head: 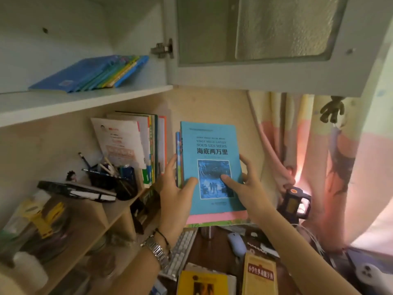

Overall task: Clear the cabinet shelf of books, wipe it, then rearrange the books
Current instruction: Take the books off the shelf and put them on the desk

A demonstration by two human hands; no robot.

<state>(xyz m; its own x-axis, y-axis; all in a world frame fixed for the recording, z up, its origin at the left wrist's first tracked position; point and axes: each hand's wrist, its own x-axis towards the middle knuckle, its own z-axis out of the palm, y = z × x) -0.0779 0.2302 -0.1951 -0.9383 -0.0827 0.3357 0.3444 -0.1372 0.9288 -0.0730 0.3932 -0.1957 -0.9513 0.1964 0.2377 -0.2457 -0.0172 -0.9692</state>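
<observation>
A person's left hand [177, 193] and right hand [247, 186] grasp a stack of thin paperback books [210, 167] from both sides, thumbs pressed on its blue top cover, below the open white cabinet shelf [85, 101]. That shelf holds a leaning row of blue and green slim books [93, 74]. A black mesh pen holder [110, 177] in the beige compartment below holds pencils.

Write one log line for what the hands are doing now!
left hand + right hand: gripping book stack | cabinet shelf: leaning books | door: open
</observation>
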